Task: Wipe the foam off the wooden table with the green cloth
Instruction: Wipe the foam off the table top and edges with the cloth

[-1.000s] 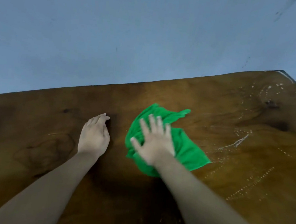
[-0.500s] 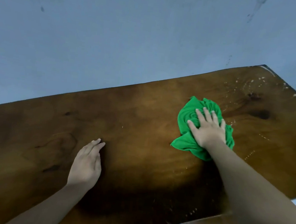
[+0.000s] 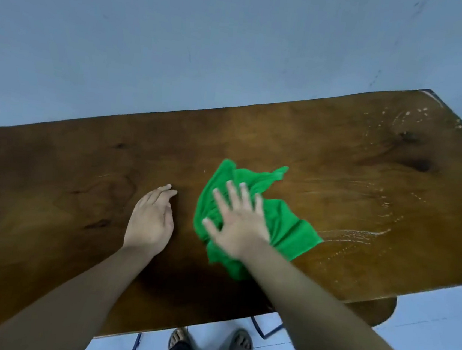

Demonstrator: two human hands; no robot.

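Note:
The green cloth (image 3: pixel 284 226) lies crumpled on the wooden table (image 3: pixel 52 184) near its middle. My right hand (image 3: pixel 236 224) presses flat on the cloth's left part with fingers spread. My left hand (image 3: pixel 151 217) rests flat on the bare wood just left of the cloth, holding nothing. Thin white foam streaks (image 3: pixel 360 234) trail to the right of the cloth, and foam specks (image 3: pixel 410 114) dot the far right corner.
A blue-grey wall (image 3: pixel 209 44) rises straight behind the table. The table's near edge runs diagonally at the lower right, above a pale tiled floor (image 3: pixel 436 324). My sandalled feet (image 3: pixel 237 346) and a blue metal frame (image 3: pixel 265 328) show under the edge.
My right hand has dragged the cloth from the right part of the table back left to the middle, beside my left hand. The cloth has spread out more. The left hand stayed flat.

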